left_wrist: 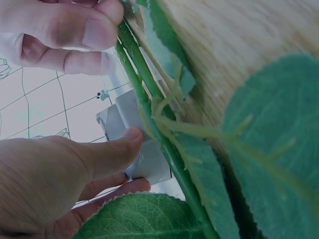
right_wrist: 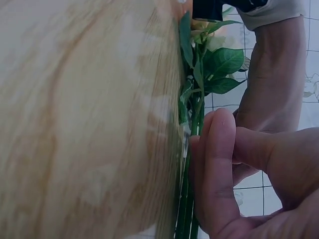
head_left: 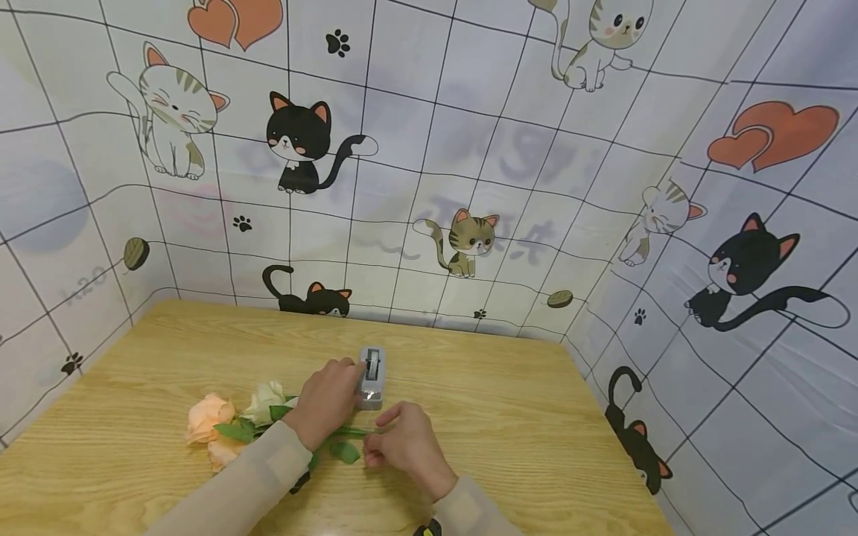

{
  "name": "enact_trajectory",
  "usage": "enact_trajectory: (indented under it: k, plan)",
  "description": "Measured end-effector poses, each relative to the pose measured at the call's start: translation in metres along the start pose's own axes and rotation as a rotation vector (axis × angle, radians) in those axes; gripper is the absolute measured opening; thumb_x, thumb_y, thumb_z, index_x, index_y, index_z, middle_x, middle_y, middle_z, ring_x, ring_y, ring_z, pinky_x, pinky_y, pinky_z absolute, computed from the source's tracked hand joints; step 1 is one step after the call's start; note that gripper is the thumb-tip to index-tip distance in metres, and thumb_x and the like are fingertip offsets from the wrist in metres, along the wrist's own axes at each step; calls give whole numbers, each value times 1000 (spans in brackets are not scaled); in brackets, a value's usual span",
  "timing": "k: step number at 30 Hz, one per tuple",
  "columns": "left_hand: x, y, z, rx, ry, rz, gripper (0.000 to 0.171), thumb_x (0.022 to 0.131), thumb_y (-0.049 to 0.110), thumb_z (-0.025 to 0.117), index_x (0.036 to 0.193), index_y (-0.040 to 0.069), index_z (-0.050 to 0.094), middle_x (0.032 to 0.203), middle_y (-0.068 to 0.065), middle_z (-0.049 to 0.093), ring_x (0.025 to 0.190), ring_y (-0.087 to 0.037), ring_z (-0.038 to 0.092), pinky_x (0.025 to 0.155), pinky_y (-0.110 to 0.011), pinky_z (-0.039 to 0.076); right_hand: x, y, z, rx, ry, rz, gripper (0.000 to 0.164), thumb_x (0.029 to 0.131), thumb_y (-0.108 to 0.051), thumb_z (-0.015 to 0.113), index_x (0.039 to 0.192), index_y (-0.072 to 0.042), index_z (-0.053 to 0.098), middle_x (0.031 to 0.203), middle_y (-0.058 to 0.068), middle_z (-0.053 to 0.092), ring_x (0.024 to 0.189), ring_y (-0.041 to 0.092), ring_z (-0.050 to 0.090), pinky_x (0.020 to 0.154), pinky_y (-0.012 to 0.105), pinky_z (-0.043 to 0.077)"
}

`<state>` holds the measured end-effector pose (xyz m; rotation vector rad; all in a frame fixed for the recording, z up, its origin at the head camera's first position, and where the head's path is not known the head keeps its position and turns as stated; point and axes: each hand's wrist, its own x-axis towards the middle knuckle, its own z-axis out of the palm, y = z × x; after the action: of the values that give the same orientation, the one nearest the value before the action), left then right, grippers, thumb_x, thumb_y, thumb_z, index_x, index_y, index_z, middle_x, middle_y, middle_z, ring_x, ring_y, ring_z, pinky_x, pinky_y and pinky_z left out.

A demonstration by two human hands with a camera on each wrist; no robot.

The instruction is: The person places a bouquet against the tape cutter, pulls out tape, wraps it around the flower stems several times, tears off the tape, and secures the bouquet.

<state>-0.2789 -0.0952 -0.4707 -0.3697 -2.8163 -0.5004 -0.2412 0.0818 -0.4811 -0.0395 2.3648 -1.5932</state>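
My left hand holds a grey tape dispenser by its side. In the left wrist view the thumb lies on the dispenser, with fingers below it. My right hand is just in front of the dispenser, over the green flower stems. Its thumb and index finger come together beside the stems in the right wrist view; whether they pinch anything is unclear. Peach roses and a cream rose lie left of my left hand, partly behind the forearm.
A wooden table carries everything. A loose-looking green leaf lies between my hands, close to the stems. Behind and to the right rises a white cloth printed with cats and grid lines.
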Motion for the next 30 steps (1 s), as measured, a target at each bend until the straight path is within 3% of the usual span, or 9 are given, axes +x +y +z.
enact_trajectory:
  k: [8,12,19,22,26,30]
  plan:
    - [-1,-1,2,-1,3,3,44,90,8,101,128,-1,80,110,-18,80,94,-35,77,75,-52,68,7,-2,3,-230,44,-55,22,81,6,87,99,-6,82,57,2,75,48,6,68,52,21,56]
    - [-1,-2,2,0,13,10,45,90,6,100,129,-2,80,111,-19,80,95,-36,78,74,-53,68,11,-4,3,-346,64,-91,17,81,3,89,87,-11,83,54,0,72,46,5,65,55,23,56]
    - [-1,-1,0,4,23,15,41,91,2,98,128,-2,81,113,-21,81,94,-37,78,73,-52,69,20,1,2,-411,54,-86,22,89,-9,98,81,-21,82,56,-2,75,49,6,71,61,25,57]
    - [-1,-1,1,9,23,12,41,91,2,98,128,-2,81,113,-20,81,95,-37,78,74,-53,69,20,0,-1,-500,81,-106,21,87,-21,103,79,-26,83,73,-3,82,65,9,72,66,33,55]
    - [-2,-2,2,4,22,10,36,92,3,98,123,-1,81,110,-19,80,94,-36,77,73,-53,69,14,-4,-3,-527,89,-177,18,85,-21,103,80,-23,86,89,-2,82,76,12,62,63,33,50]
    - [-2,-2,3,-2,23,11,33,92,2,98,120,0,80,109,-18,80,91,-34,76,70,-51,67,14,0,-4,-515,38,-310,19,90,-12,101,80,-14,85,76,-3,75,65,6,55,57,25,44]
